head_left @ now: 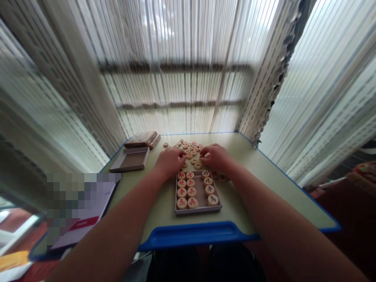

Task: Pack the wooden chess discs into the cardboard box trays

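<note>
A shallow open box [201, 212] holds round wooden Chinese chess pieces in columns. Two columns at its left carry red characters, such as a red piece [192, 203]. One column at its right carries black characters, including a black piece [212, 200]; bare floor shows between. Beyond the box lies a loose scatter of pieces [190, 148]. My left hand [169, 161] is at the scatter's left edge, fingers curled together; what they hold is hidden. Across from it, my right hand [216, 157] curls its fingers round a piece that shows only in part.
The pale table [273, 196] has a blue rim and a blue front tray [195, 234]. At the left are an empty box lid [129, 159], stacked brown books or cases [141, 139] and a partly blurred purple folder [88, 211]. Striped curtains [182, 90] hang behind the table.
</note>
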The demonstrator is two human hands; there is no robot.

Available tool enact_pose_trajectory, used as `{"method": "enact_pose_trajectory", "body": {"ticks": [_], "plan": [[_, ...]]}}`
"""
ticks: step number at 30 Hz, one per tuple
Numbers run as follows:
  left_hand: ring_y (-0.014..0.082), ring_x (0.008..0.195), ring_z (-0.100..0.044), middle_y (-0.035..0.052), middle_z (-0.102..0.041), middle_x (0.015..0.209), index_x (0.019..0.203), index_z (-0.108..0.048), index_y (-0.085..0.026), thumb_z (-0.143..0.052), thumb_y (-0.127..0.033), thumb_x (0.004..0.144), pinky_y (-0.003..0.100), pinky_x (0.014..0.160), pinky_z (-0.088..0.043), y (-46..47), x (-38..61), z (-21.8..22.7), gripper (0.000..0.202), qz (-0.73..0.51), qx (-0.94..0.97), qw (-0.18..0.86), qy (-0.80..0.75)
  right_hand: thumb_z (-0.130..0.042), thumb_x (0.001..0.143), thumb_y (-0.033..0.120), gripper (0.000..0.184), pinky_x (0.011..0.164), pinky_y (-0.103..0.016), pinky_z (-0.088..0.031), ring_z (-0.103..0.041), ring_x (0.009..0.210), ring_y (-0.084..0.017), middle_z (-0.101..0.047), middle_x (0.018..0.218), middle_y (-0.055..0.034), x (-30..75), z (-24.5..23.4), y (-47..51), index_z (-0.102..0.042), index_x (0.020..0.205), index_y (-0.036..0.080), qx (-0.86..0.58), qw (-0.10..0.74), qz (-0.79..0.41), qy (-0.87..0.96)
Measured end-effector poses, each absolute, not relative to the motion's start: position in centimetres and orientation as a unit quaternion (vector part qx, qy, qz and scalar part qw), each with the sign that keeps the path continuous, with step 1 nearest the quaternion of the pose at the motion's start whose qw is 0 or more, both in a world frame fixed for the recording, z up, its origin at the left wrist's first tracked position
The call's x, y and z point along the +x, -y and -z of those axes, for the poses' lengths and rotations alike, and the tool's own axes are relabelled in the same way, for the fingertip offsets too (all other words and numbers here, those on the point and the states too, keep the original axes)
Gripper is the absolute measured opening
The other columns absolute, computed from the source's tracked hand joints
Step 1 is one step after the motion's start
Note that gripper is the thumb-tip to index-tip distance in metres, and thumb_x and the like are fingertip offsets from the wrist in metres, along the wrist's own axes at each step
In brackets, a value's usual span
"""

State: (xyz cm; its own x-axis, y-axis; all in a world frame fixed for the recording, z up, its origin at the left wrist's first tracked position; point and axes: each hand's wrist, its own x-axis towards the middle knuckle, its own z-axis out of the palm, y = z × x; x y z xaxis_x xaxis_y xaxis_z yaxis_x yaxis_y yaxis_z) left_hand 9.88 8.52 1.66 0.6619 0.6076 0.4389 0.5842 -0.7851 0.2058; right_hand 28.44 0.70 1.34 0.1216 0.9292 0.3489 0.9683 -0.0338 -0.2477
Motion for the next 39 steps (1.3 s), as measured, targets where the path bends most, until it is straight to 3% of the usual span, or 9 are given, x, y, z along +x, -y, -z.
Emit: {"method": "enact_pose_trajectory", "body": {"ticks": [5,14,21,26,31,37,39], "plan": [[0.0146,0.072,-0.059,0.0036,-0.068,0.084,0.093,-0.066,-0.017,-0.048,-0.031,0.077,0.026,0.069,-0.045,-8.7,9.8,-1.6,0.028,-0.299,0.898,0.126,-0.298,-0.061,0.069,0.026,0.020,0.072,-0.026,-0.043,-0.057,0.077,-0.015,-0.067,0.084,-0.0010,27.5,-2.7,0.6,-0.067,0.087,0.021,-0.645,0.254,-0.036,0.720],[0.0157,0.074,-0.058,0.0039,-0.068,0.081,0.084,-0.068,-0.017,-0.046,-0.026,0.078,0.028,0.075,-0.044,-7.8,9.3,-1.4,0.025,-0.287,0.919,0.035,-0.268,-0.062,0.068,0.026,0.030,0.068,-0.024,-0.045,-0.059,0.077,-0.014,-0.068,0.090,-0.0017,26.3,-3.7,1.9,-0.065,0.097,0.022,-0.612,0.192,-0.147,0.753],[0.0177,0.078,-0.059,0.0058,-0.068,0.082,0.083,-0.068,-0.017,-0.045,-0.026,0.077,0.029,0.075,-0.044,-8.3,8.9,-1.1,0.025,-0.292,0.907,-0.006,-0.303,-0.061,0.067,0.027,0.028,0.069,-0.025,-0.045,-0.060,0.076,-0.014,-0.068,0.089,-0.0013,26.2,-3.4,2.1,-0.067,0.094,0.023,-0.618,0.181,-0.125,0.755],[0.0179,0.078,-0.058,0.0055,-0.067,0.080,0.082,-0.067,-0.018,-0.045,-0.027,0.078,0.029,0.074,-0.043,-8.1,9.0,-1.1,0.024,-0.291,0.908,-0.022,-0.300,-0.063,0.066,0.027,0.051,0.071,-0.026,-0.044,-0.059,0.077,-0.014,-0.068,0.090,0.0015,26.1,-3.1,2.2,-0.053,0.115,0.026,-0.598,0.203,-0.096,0.769],[0.0177,0.077,-0.057,0.0059,-0.067,0.079,0.082,-0.067,-0.017,-0.045,-0.026,0.078,0.029,0.073,-0.043,-8.3,8.9,-1.0,0.024,-0.298,0.903,-0.024,-0.309,-0.062,0.067,0.028,0.043,0.069,-0.026,-0.043,-0.059,0.077,-0.014,-0.068,0.091,0.0015,26.0,-3.2,2.3,-0.054,0.109,0.027,-0.598,0.188,-0.093,0.774],[0.0174,0.073,-0.056,0.0048,-0.066,0.075,0.078,-0.066,-0.018,-0.045,-0.027,0.078,0.029,0.070,-0.041,-8.1,9.1,-0.9,0.022,-0.286,0.910,-0.037,-0.297,-0.064,0.063,0.024,0.069,0.066,-0.025,-0.042,-0.058,0.078,-0.016,-0.067,0.093,0.0010,25.9,-3.3,2.6,-0.037,0.127,0.026,-0.603,0.188,-0.103,0.769],[0.0172,0.072,-0.055,0.0042,-0.065,0.074,0.076,-0.065,-0.018,-0.046,-0.027,0.078,0.029,0.069,-0.041,-7.9,9.2,-1.0,0.021,-0.289,0.913,-0.039,-0.286,-0.063,0.063,0.023,0.065,0.064,-0.025,-0.042,-0.057,0.077,-0.015,-0.067,0.092,0.0003,25.7,-3.3,2.7,-0.040,0.124,0.025,-0.605,0.179,-0.101,0.770]]}}
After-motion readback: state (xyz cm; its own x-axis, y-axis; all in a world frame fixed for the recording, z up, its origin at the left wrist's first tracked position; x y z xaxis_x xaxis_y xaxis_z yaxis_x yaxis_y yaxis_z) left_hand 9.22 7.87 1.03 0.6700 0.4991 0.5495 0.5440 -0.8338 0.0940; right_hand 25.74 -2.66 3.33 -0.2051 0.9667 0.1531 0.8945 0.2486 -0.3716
